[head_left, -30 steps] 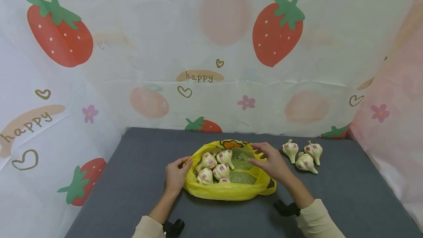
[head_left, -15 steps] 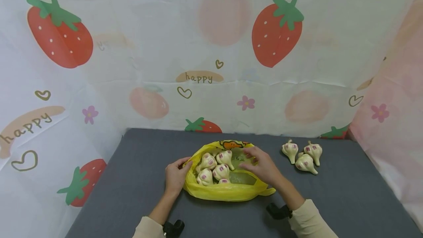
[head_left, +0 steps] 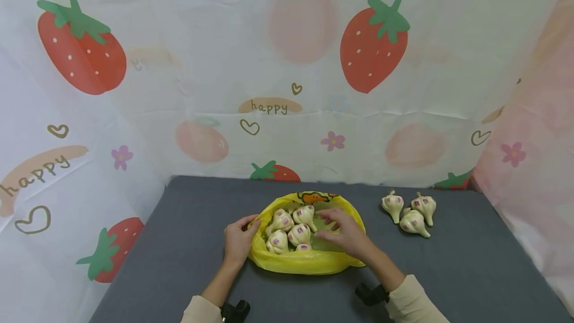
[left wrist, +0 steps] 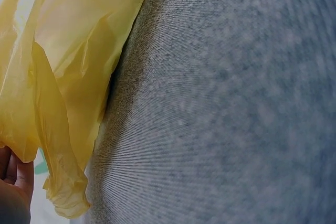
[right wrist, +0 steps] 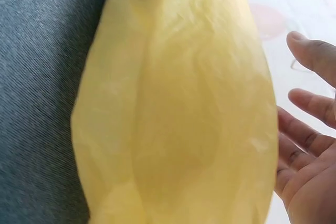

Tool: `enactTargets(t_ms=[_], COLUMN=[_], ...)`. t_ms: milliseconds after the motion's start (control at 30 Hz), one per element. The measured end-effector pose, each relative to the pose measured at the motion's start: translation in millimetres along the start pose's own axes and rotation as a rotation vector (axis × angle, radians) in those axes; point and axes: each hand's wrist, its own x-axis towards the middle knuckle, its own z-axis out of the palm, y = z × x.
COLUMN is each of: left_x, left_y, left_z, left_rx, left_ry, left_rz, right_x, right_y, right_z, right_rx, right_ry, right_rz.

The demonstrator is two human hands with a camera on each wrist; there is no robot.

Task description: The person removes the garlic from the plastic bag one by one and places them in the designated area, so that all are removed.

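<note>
A yellow plastic bag [head_left: 309, 264] lies with its mouth spread wide, several garlic bulbs [head_left: 299, 235] grouped in its left half. My left hand [head_left: 237, 243] pinches the bag's left rim between thumb and fingers; in the left wrist view, fingers [left wrist: 20, 174] show beside the yellow film. Over the right half of the mouth reaches my right hand [head_left: 349, 236], thumb and fingers spread and nothing between them, its fingertips close to the nearest bulbs. From the right wrist, the bag's side [right wrist: 184, 108] fills the view and partly covers that hand [right wrist: 310, 166].
Three more garlic bulbs [head_left: 412, 213] lie together at the back right of the grey tabletop [head_left: 466, 268]. Behind the table hangs a white cloth [head_left: 439, 74] printed with strawberries. Black straps with camera mounts [head_left: 372, 294] sit on both wrists.
My right hand has moved left from the bag's right rim to over the mouth, nearer the bulbs inside. The left hand stays at the left rim.
</note>
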Motion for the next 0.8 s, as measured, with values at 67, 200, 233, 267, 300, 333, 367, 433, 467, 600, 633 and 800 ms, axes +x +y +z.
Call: enactTargets(t_ms=[67,200,233,267,300,333,367,433,467,600,633,800], left_x=[-0.4,-0.9,-1.2,-1.2,-1.3,-1.5,-1.3,-1.7,-1.7,-2.4,-2.4,-1.2], left_y=[0.1,-0.7,-0.9,-1.3,-1.6,-1.6,-1.7,-1.4,-1.4,-1.1,-1.3,-3.1], left_z=[0.2,0.9,1.0,1.1,1.1,1.1,1.1,0.9,0.9,0.8,0.9,1.3], left_rx=[0.0,0.0,0.0,0.0,0.003,0.007,0.008,0.01,0.012,0.016,0.018,0.02], left_ry=[0.0,0.004,0.004,0.005,0.005,0.004,0.003,-0.001,-0.002,-0.003,-0.002,0.004], left_rz=[-0.003,0.003,0.006,0.008,0.013,0.014,0.014,0.014,0.014,0.019,0.021,0.019], right_x=[0,-2,-2,-3,-3,-2,-2,-2,-2,-3,-3,-3], right_y=[1,3,3,3,2,3,3,3,3,3,3,3], right_z=[3,9,10,11,12,13,14,16,16,19,20,22], right_rx=[-0.006,-0.006,-0.002,0.001,0.01,0.012,0.018,0.019,0.016,0.007,0.007,0.001], right_ry=[-0.01,-0.049,-0.064,-0.082,-0.1,-0.116,-0.129,-0.153,-0.162,-0.203,-0.213,-0.254], right_rz=[-0.008,-0.002,0.007,0.016,0.025,0.028,0.036,0.039,0.038,0.029,0.026,0.037])
